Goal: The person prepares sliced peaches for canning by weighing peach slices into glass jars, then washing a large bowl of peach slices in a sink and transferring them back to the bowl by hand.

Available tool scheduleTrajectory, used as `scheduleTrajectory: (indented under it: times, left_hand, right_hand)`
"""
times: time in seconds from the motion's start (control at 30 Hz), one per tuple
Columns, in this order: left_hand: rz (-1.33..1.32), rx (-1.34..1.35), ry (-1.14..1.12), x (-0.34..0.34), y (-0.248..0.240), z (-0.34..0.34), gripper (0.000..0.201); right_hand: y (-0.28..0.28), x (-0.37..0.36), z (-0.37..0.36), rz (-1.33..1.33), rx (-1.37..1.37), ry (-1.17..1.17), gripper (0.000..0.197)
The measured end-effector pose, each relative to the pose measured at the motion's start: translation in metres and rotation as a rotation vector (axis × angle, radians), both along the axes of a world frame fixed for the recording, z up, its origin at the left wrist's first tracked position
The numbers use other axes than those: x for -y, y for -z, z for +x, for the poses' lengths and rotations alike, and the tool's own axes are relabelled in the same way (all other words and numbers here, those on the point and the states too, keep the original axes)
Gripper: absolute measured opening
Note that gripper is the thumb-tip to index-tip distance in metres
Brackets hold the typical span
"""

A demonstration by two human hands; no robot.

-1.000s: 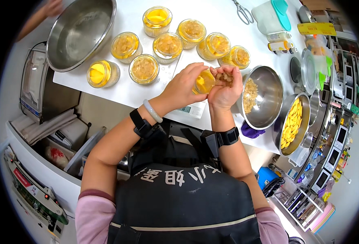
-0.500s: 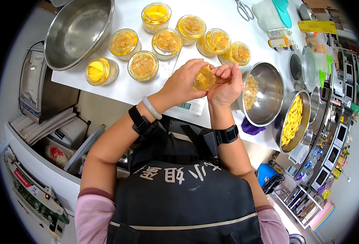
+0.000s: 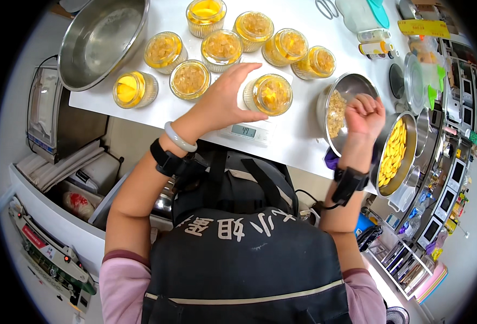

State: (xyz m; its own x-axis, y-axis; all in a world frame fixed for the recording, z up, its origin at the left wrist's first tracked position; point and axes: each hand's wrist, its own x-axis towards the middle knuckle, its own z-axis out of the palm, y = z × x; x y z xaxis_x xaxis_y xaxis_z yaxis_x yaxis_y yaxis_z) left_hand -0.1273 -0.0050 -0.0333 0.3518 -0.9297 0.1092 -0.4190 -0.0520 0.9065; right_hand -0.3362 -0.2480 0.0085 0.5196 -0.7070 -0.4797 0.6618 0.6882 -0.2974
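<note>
One jar [image 3: 269, 95] is standing on the scale [image 3: 262, 139], just right of your left hand [image 3: 217, 105], which is hanging open beside it; your right hand [image 3: 365, 116] is curling over the bowl [image 3: 352, 83], its grip impossible to tell.

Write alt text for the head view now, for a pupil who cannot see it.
An open left hand curves round the left side of a glass jar of yellow and amber pieces, on a white scale. The curled right hand hovers at a steel bowl of amber pieces. Eight more jars stand on the table.
</note>
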Motion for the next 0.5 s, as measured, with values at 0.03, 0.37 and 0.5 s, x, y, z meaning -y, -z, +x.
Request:
scheduleTrajectory:
  times: [0.03,0.37,0.5]
  left_hand:
    - [-0.004,0.002,-0.022,-0.002,-0.002,0.002,0.083]
    - [0.08,-0.013,-0.071,-0.015,-0.016,0.011,0.066]
    - [0.07,0.025,-0.072,-0.017,-0.011,0.013,0.063]
  right_hand:
    - [0.01,0.018,-0.021,-0.052,-0.094,0.01,0.029]
    - [0.079,0.047,-0.104,-0.371,-1.042,-0.482,0.039]
    - [0.072,0.04,-0.098,-0.462,-1.24,-0.524,0.036]
